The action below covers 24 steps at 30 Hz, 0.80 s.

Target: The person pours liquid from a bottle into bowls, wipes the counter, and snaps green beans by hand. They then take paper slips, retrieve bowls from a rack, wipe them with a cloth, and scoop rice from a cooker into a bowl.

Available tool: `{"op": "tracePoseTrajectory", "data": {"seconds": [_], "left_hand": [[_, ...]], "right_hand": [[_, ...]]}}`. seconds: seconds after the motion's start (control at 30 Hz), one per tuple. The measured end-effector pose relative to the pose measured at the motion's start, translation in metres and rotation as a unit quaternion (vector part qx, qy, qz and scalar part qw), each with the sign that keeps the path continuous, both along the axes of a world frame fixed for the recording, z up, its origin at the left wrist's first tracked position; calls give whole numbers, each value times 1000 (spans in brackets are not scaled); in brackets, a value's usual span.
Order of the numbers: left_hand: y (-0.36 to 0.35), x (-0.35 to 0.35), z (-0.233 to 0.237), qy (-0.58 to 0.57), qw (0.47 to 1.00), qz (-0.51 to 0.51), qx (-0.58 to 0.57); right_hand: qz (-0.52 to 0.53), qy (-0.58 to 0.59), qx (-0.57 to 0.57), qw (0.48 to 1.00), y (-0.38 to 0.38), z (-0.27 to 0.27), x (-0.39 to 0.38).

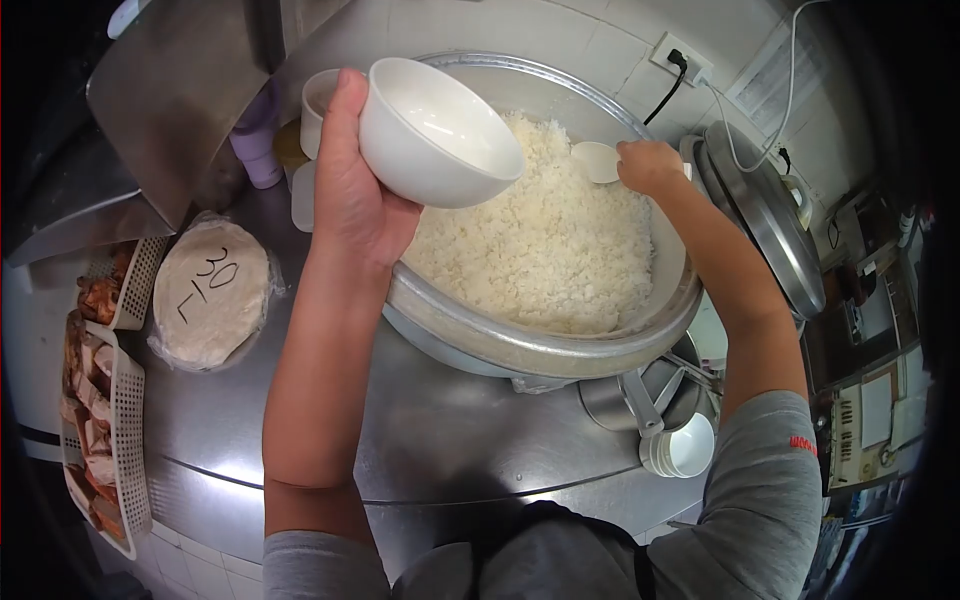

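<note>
A white bowl [400, 150] is held up and tilted in my left hand [352, 195], the thumb along its outside and the palm beneath. Its inside looks bare, with light glinting off it. My right hand [650, 166] grips a white rice paddle [596, 162], whose blade lies at the far right of the cooked rice [540, 250]. That rice fills much of a large round metal pot [530, 350] in front of me. The bowl hangs over the pot's left rim. Most of the paddle's handle is hidden by my right fingers.
On the left are a plastic-wrapped round white stack [212, 292] and cream baskets [130, 430] of browned meat pieces. A saucepan [640, 400] and stacked white bowls [688, 446] sit right of the pot. A big metal lid [765, 220] leans behind; cords hang from an outlet [680, 60].
</note>
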<state>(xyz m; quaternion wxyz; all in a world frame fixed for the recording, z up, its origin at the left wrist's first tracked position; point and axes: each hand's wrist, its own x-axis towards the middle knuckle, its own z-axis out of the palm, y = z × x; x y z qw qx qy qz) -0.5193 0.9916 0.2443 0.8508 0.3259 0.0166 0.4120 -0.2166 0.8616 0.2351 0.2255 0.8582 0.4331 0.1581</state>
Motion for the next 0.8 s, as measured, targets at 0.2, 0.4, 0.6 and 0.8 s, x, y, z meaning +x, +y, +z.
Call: {"op": "tracePoseTrajectory", "data": {"seconds": [0.2, 0.4, 0.6, 0.8], "left_hand": [[-1, 0, 0, -8, 1000, -6, 5], [-1, 1, -1, -3, 1000, -1, 11], [-2, 1, -1, 5, 1000, -2, 11], [0, 1, -2, -2, 1000, -8, 19]], "right_hand": [[30, 26, -35, 999, 5, 1, -16], [70, 31, -70, 995, 2, -1, -43], [68, 55, -92, 992, -6, 3, -76], [67, 92, -102, 988, -17, 6, -98]]}}
